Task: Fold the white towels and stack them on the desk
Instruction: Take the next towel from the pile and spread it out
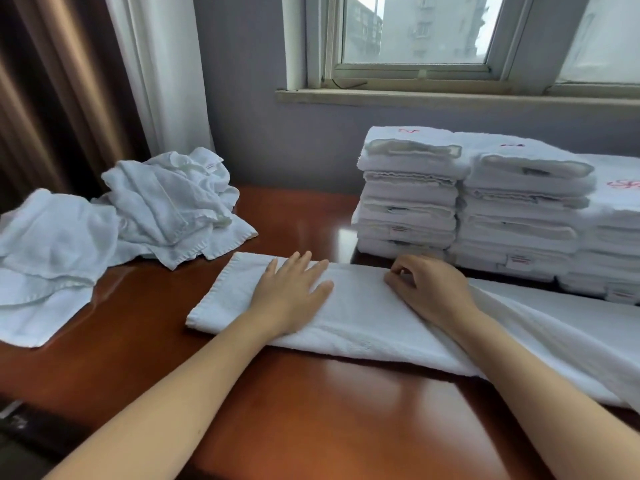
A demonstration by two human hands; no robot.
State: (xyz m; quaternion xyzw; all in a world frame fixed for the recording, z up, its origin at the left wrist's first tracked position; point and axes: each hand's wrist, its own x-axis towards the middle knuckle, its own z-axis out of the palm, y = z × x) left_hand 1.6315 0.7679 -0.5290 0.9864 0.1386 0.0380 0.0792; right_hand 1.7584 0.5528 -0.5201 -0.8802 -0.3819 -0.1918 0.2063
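towel [363,317]: white, folded into a long strip, lying across the desk [311,417], right end running out of view
left hand [294,292]: flat on the strip's left part, fingers straight and spread, pressing down
right hand [429,289]: apart from the left, on the strip's middle, fingers curled, pinching the cloth
stacks [408,206]: folded white towels, three side by side, behind the strip at right
heap [145,206]: loose white towels, far left of desk
window [415,36]: above the stacks
curtain [69,81]: at left
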